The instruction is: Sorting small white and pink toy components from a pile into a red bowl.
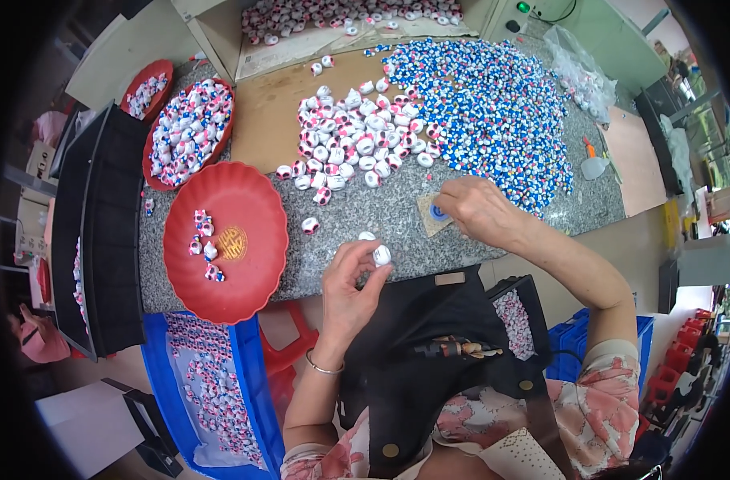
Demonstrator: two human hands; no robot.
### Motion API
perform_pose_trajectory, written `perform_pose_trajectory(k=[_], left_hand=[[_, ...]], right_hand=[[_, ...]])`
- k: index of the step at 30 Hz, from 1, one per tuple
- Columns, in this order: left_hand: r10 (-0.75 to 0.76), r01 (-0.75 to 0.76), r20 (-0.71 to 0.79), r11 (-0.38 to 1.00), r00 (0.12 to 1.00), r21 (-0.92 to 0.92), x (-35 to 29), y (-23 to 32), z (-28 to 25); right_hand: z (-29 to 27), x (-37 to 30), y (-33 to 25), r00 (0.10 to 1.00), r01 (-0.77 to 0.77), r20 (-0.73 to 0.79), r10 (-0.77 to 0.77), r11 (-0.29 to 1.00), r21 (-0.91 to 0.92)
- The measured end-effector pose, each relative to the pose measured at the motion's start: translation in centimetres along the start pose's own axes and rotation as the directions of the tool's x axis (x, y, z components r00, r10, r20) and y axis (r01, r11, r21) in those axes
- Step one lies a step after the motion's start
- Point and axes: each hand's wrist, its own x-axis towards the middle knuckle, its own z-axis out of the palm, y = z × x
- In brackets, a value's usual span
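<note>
My left hand (pixel 351 290) pinches a small white toy head (pixel 382 256) between thumb and fingers, above the front of the speckled counter. A second white piece (pixel 366 236) shows at the fingertips. My right hand (pixel 481 210) is closed, its fingertips over a tan square pad (pixel 433 224) with a round blue spot (pixel 438 212); whatever they pinch is hidden. Beyond my hands lies a heap of white and pink toy heads (pixel 349 136), with one loose head (pixel 310 226) nearer. To its right spreads a heap of small blue and white pieces (pixel 493 104).
A red scalloped tray (pixel 265 280) holds several assembled figures. Behind it stands a fuller red tray (pixel 147 164). A blue crate (pixel 249 360) of figures sits below left. An orange-handled tool (pixel 592 160) and a plastic bag (pixel 581 76) lie right. A shelf (pixel 301 60) with more heads stands behind.
</note>
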Motion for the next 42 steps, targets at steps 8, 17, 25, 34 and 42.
perform_pose_trajectory(k=[8, 17, 25, 34, 42], left_hand=[[0.153, -0.147, -0.012, 0.965, 0.988, 0.219, 1.3, 0.1, 2.5], [0.299, -0.289, -0.023, 0.937, 0.954, 0.194, 2.4, -1.7, 5.3], [0.119, -0.106, 0.337, 0.993, 0.934, -0.055, 2.4, -0.7, 3.4], [-0.116, 0.207, 0.451, 0.966, 0.885, -0.158, 0.9, 1.5, 2.1], [0.202, -0.176, -0.042, 0.921, 0.978, 0.349, 0.7, 5.4, -5.6]], right_hand=[[0.3, -1.3, -0.4, 0.987, -0.105, -0.098, 0.127, 0.973, 0.204], [0.2, -3.2, -2.9, 0.729, -0.472, 0.370, 0.576, 0.032, 0.881], [-1.6, -3.8, -4.8, 0.931, -0.221, -0.047, 0.362, 0.661, 0.717], [-1.2, -3.9, -6.8, 0.959, -0.159, -0.033, 0.281, 0.631, 0.759], [0.7, -3.0, 1.9, 0.921, -0.223, -0.223, 0.319, 0.902, 0.369]])
